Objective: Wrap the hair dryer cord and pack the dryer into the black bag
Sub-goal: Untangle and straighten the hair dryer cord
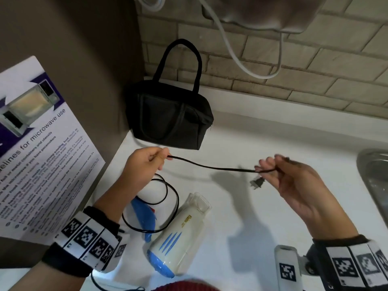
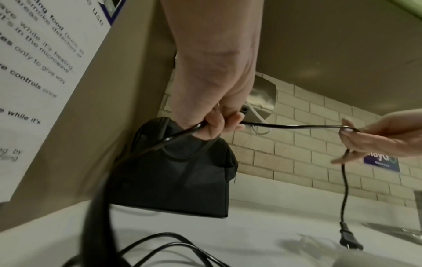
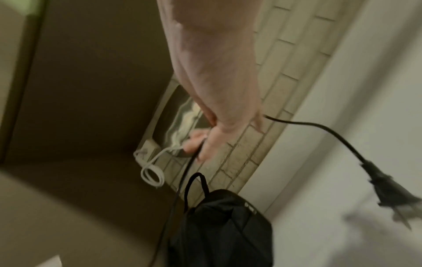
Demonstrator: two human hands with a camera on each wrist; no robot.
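A cream and blue hair dryer (image 1: 178, 238) lies on the white counter (image 1: 252, 217) near me. Its black cord (image 1: 210, 166) runs in loose loops (image 1: 165, 196) by the dryer, then stretches taut between my hands above the counter. My left hand (image 1: 144, 162) pinches the cord (image 2: 285, 126) in front of the bag. My right hand (image 1: 294, 177) holds the cord near its end, and the plug (image 1: 257, 183) dangles below the fingers (image 3: 388, 189). The black bag (image 1: 168, 116) with two handles stands in the back corner, zipped as far as I can tell.
A microwave guideline poster (image 1: 37, 154) covers the brown panel at left. The brick-tile wall (image 1: 294, 66) carries a metal fixture with a white cable (image 1: 231, 51) hanging from it. A steel sink (image 1: 375, 185) edges the counter at right.
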